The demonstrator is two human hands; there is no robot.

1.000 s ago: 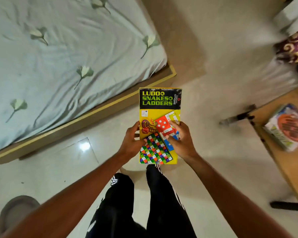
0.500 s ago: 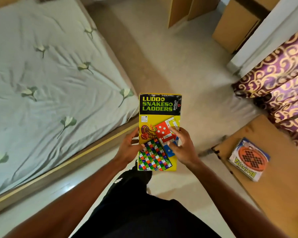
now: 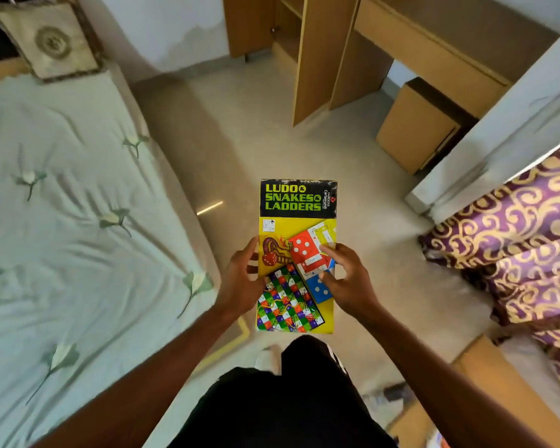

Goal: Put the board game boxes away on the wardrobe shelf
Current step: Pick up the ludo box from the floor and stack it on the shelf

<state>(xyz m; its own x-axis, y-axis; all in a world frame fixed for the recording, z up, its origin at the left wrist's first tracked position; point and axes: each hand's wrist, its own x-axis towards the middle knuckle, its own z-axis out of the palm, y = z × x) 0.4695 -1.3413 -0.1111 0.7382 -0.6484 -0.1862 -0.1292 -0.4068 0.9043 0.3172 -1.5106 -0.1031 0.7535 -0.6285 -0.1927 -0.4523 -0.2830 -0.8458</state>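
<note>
Over the last second the view lifted from the floor beside the bed (image 3: 62,205) and swung toward the far end of the room. The wardrobe (image 3: 314,59) came into sight at the far centre, its door standing open with bare shelves showing inside. The bed slid off to the left, a pillow (image 3: 50,40) appeared at its far end, and the patterned curtain (image 3: 514,240) filled the right side.

The grip did not change. The board game box (image 3: 298,202) stayed flat and face up in mid-air in front of the person, its title end pointing away toward the wardrobe. The left hand (image 3: 241,279) was clamped on the box's left long edge, thumb over the cover and fingers underneath. The right hand (image 3: 346,279) held the right edge in the same way, fingertips pressed on the printed dice.

The low table (image 3: 485,383) at near right had dropped almost out of frame, and the second game box that lay on it could no longer be made out.

This looked like the carrying leg of the job. The person had turned to face the wardrobe, but the box was still well apart from it, with open floor (image 3: 256,140) between, and nothing was shelved yet
</note>
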